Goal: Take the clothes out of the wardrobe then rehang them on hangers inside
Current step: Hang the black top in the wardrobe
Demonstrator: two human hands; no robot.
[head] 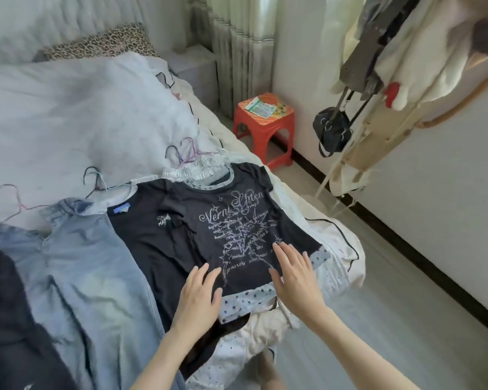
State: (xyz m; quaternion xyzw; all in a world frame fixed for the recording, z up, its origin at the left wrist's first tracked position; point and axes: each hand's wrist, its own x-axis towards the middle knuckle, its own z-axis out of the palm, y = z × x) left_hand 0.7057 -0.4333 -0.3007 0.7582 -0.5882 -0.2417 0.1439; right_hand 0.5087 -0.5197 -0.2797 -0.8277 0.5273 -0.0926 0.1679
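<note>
Head view, looking down on a bed (335, 280) covered in pale, rumpled bedding edged with thin black piping.

Item 1: black short-sleeved T-shirt (209, 220), soft knit, silvery script and star print across the chest, pale trim at the neckline, star-patterned light fabric at the hem. Laid flat, front up, near the bed's foot corner. One.

Item 2: second black top (144, 237), plain, small pale motif on the chest and a blue neck label, partly under item 1. One.

Item 3: light blue denim garment (96, 277), faded wash, lying lengthwise left of the black tops. A darker garment (12, 319) overlaps the lower left corner; its type cannot be told.

Item 4: thin wire hangers (181, 153), curved hooks in dark, pink and purple tones, poking out above the collars. At least four hooks are visible.

Item 5: white ruched garment (197, 170), gathered elastic texture, above the T-shirt's neckline.

Hands: left hand (199, 294) and right hand (293, 277), both flat, fingers extended and relaxed, palms pressing on the lower part of the printed T-shirt; neither grasps anything.

Surroundings: red plastic stool (265, 130), square top, one; small black bag (331, 128) hanging from a wooden rack (361, 142) loaded with pale clothing; leopard-print pillow (107, 42); striped curtain (237, 46).
</note>
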